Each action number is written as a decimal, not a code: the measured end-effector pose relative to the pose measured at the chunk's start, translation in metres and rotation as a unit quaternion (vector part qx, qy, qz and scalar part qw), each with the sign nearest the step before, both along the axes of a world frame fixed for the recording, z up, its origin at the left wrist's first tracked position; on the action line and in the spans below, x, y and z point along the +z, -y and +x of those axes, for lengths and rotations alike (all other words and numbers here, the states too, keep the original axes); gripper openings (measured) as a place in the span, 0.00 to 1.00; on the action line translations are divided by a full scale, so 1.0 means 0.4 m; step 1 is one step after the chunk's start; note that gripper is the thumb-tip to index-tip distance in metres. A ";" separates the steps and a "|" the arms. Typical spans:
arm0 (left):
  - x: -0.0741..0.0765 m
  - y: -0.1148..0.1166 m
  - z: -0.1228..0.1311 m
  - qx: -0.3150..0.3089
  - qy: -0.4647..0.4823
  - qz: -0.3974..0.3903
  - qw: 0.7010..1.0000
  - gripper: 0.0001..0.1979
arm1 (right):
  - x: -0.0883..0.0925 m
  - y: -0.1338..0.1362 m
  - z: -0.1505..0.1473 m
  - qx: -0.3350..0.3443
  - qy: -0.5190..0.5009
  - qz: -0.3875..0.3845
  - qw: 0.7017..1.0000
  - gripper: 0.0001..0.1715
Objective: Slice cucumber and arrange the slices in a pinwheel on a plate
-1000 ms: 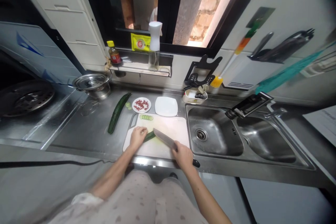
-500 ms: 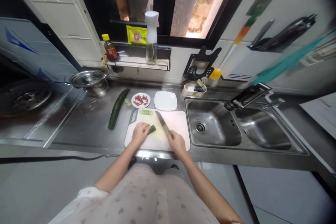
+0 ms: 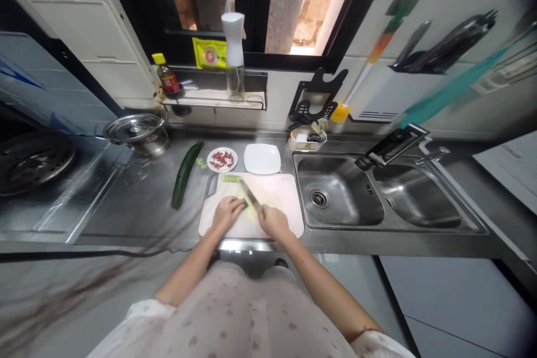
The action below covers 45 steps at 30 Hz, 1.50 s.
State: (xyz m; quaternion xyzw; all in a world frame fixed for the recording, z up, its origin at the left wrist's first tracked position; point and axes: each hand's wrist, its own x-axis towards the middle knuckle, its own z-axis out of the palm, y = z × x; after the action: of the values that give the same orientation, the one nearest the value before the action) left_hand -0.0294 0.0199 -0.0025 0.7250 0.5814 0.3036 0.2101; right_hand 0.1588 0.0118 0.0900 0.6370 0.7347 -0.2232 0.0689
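A white cutting board [image 3: 281, 196] lies on the steel counter in front of me. My left hand [image 3: 226, 212] rests curled on a short green cucumber piece [image 3: 244, 203], most of it hidden under the fingers. My right hand [image 3: 272, 221] grips the handle of a knife [image 3: 250, 196], its blade angled up-left and meeting the cucumber's cut end. A row of cucumber slices [image 3: 232, 179] sits at the board's far edge.
A whole cucumber [image 3: 184, 172] lies left of the board, with loose slices [image 3: 201, 162] beside it. Behind the board stand a small dish of red bits [image 3: 222, 159] and an empty white plate [image 3: 262, 158]. A double sink [image 3: 335, 201] is right, a steel pot [image 3: 136, 133] far left.
The knife has swung from lying low across the board to pointing up-left at the cucumber's end. My right hand moved left, closer to my left hand. The view shifted slightly.
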 end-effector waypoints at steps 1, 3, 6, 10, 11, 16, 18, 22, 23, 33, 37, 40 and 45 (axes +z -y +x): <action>-0.004 0.000 -0.001 -0.002 -0.003 0.001 1.000 0.13 | 0.000 0.002 -0.003 0.004 0.002 0.000 1.000 0.18; -0.012 0.000 -0.002 -0.006 -0.010 0.007 1.000 0.13 | -0.002 0.006 -0.009 0.012 0.006 0.000 1.000 0.18; -0.022 -0.002 -0.002 -0.010 -0.017 0.023 1.000 0.14 | -0.009 0.010 -0.013 0.025 0.012 0.007 1.000 0.18; -0.027 -0.003 -0.002 -0.014 -0.023 0.030 0.999 0.13 | -0.017 0.012 -0.015 0.033 0.017 0.010 0.999 0.18; -0.028 -0.003 -0.002 -0.014 -0.024 0.029 0.999 0.13 | -0.017 0.012 -0.015 0.034 0.018 0.007 0.999 0.17; -0.031 -0.001 -0.002 -0.013 -0.026 0.028 0.999 0.14 | -0.017 0.012 -0.017 0.034 0.014 -0.001 0.999 0.17; -0.033 0.000 -0.002 -0.015 -0.026 0.035 0.999 0.14 | -0.018 0.013 -0.016 0.034 0.012 -0.002 0.999 0.18; -0.035 0.001 -0.002 -0.017 -0.028 0.041 0.999 0.14 | -0.024 0.016 -0.013 0.037 0.011 0.002 0.999 0.17; -0.036 0.001 -0.001 -0.017 -0.029 0.042 0.999 0.14 | -0.025 0.017 -0.012 0.038 0.011 0.004 0.999 0.17; -0.039 0.002 -0.003 -0.021 -0.035 0.043 0.998 0.14 | -0.017 0.018 -0.014 0.045 0.021 -0.004 0.999 0.18; -0.044 0.002 -0.004 -0.027 -0.034 0.053 0.998 0.13 | 0.000 0.023 -0.005 0.054 0.029 -0.031 0.998 0.18; -0.048 0.001 -0.004 -0.031 -0.029 0.072 0.996 0.13 | 0.017 0.031 0.007 0.064 0.039 -0.056 0.996 0.18; -0.047 0.000 -0.005 -0.040 -0.025 0.097 0.994 0.12 | 0.040 0.042 0.028 0.075 0.060 -0.093 0.991 0.18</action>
State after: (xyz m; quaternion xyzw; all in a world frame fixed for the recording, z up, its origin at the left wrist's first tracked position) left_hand -0.0314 0.0198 -0.0211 0.7720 0.5251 0.3315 0.1359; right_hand 0.1699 -0.0051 0.1060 0.5834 0.7506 -0.2465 0.1883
